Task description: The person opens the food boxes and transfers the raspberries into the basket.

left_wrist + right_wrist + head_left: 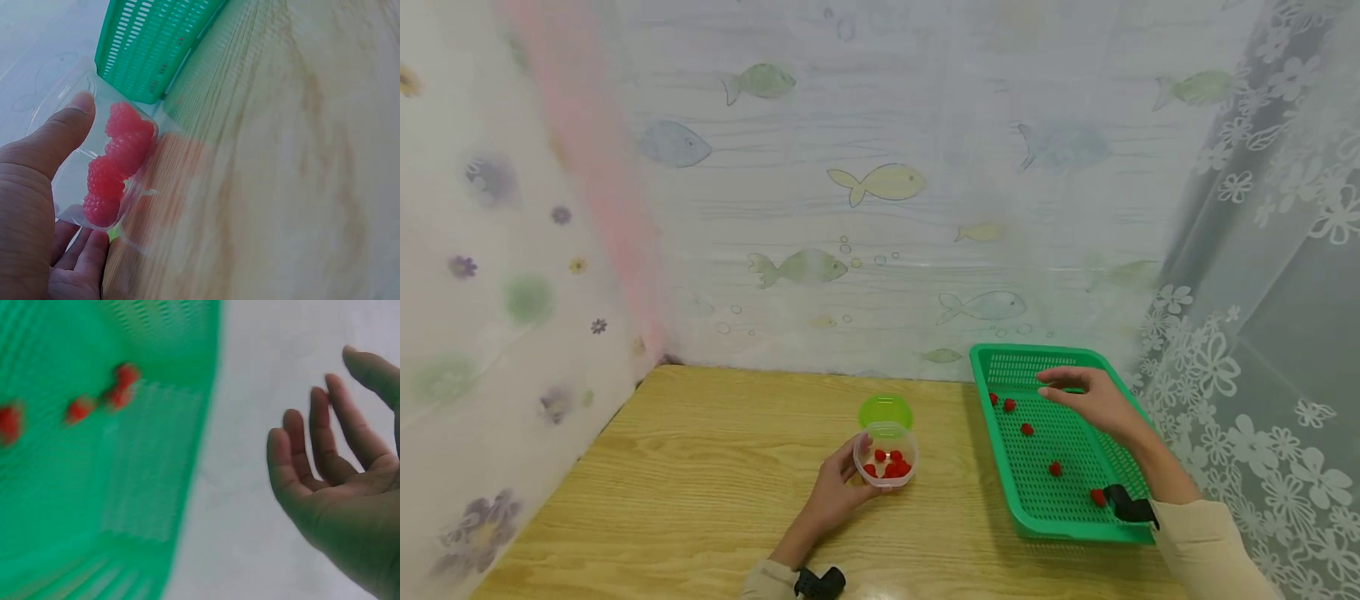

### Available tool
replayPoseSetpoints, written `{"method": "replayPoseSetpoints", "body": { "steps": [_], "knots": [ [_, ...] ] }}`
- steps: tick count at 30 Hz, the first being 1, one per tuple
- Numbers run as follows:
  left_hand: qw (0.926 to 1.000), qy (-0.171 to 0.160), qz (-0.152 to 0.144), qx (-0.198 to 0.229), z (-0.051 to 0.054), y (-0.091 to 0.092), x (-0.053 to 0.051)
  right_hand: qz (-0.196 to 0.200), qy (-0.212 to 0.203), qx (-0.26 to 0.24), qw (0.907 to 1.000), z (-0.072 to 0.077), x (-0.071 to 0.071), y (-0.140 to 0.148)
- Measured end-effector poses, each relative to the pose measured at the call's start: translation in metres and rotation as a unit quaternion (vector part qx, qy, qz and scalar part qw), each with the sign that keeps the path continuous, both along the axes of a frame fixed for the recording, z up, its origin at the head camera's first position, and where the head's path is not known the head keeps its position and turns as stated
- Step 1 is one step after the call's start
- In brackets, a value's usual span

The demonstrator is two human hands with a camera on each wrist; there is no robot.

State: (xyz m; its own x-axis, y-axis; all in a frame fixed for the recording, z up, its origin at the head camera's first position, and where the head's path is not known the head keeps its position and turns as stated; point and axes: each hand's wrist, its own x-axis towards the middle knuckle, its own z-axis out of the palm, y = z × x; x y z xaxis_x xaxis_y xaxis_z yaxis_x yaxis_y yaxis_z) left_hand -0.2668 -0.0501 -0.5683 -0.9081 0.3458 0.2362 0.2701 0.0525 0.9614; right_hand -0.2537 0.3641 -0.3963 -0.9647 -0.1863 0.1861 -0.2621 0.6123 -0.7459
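My left hand (838,490) grips a clear plastic cup (860,454) from its left side, the thumb and fingers on opposite sides of its wall. Several red raspberries (119,156) lie inside the cup, seen through its wall in the left wrist view. Over the green basket (1009,492) hovers my right hand (1093,402), fingers loosely bent and nothing between them. In the right wrist view the palm and fingers show bare. More raspberries (1056,469) lie scattered on the basket's floor, one partly behind the right wrist's black camera.
A bright green round lid (885,410), attached to the cup or just behind it, lies beyond the cup. The wooden table (715,467) meets a fish-printed curtain (880,250) at the back. A lace curtain (1217,358) hangs at the right.
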Motion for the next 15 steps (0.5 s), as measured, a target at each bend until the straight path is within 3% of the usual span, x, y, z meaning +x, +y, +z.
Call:
{"method": "replayPoseSetpoints", "body": {
  "steps": [5,9,12,15],
  "knots": [
    [1.0,0.006,0.006,-0.003,0.001,0.0,-0.001,0.056,0.046,-0.04,0.9965,0.029,0.032,-0.045],
    [1.0,0.008,0.004,-0.001,0.001,-0.001,-0.001,0.1,0.078,-0.056,0.9903,0.033,0.054,-0.081],
    [1.0,0.007,0.0,0.001,0.0,-0.001,0.0,0.095,0.096,-0.032,0.9904,0.026,0.067,-0.107],
    [1.0,0.006,-0.003,0.0,-0.002,0.0,0.0,0.046,0.106,0.018,0.9931,0.016,0.077,-0.133]
  ]
}}
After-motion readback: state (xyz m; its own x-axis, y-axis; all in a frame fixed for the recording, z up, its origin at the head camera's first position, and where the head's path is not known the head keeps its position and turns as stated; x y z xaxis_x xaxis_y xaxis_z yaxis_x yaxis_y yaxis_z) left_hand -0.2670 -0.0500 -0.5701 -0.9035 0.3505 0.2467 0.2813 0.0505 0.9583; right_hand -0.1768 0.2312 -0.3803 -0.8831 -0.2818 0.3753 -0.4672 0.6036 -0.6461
